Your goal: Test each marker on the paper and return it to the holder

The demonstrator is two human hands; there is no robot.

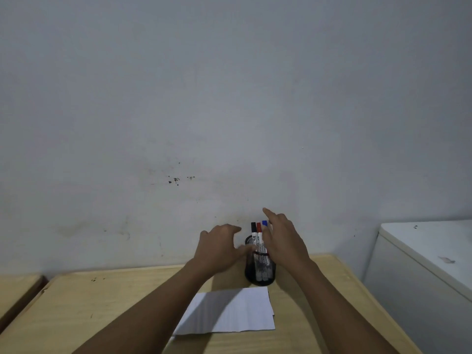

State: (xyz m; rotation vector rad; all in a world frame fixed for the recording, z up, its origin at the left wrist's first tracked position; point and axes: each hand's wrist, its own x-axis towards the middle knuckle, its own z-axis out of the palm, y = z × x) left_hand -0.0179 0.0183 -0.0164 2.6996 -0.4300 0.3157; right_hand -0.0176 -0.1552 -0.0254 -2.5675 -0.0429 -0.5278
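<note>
Lower centre of frame: black mesh holder [259,273] stands on wooden table [115,302], three markers upright inside: black-capped marker [253,232], red-capped marker [259,232], blue-capped marker [264,223]; left hand [219,247] beside the holder, fingers spread, thumb at the rim; right hand [283,238] by the marker tops, fingers apart, gripping nothing; paper [229,312] lies just below the holder.

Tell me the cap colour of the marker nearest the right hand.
Blue cap, seen in the head view.
</note>
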